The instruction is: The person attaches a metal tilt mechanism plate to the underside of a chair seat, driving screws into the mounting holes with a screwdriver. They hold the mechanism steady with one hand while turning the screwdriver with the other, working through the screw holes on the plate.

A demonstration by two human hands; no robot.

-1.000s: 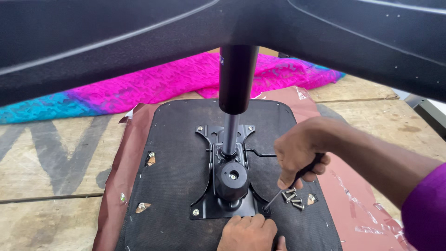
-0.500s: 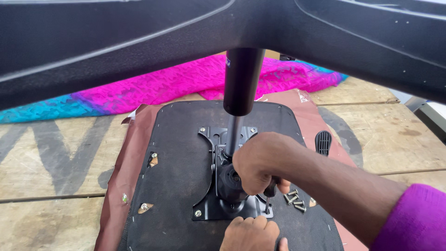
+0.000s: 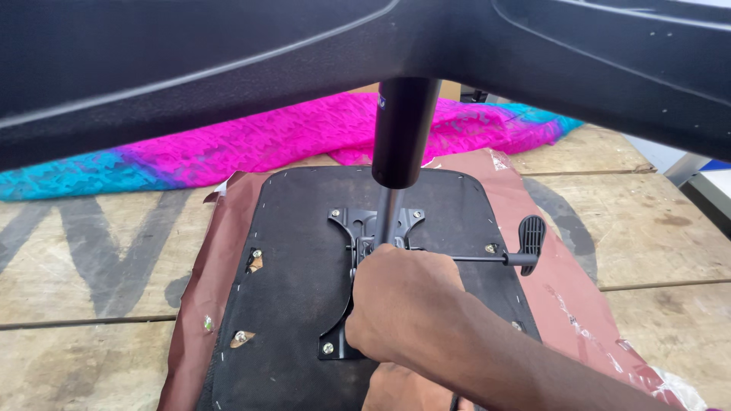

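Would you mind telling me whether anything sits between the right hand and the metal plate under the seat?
Nothing visible does. The right hand already rests on the metal plate, at the foot of the gas cylinder. The left hand lies below it, mostly hidden, and the lever sticks out to the side.

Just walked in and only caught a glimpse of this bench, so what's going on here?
A person is working on an upturned office chair seat lying on a wooden table. Their right hand covers the black metal mechanism plate at the foot of the gas cylinder, whose chair base spreads overhead. The left hand rests at the seat's near edge, mostly hidden. The adjustment lever sticks out to the right. A pink and blue cloth lies behind.
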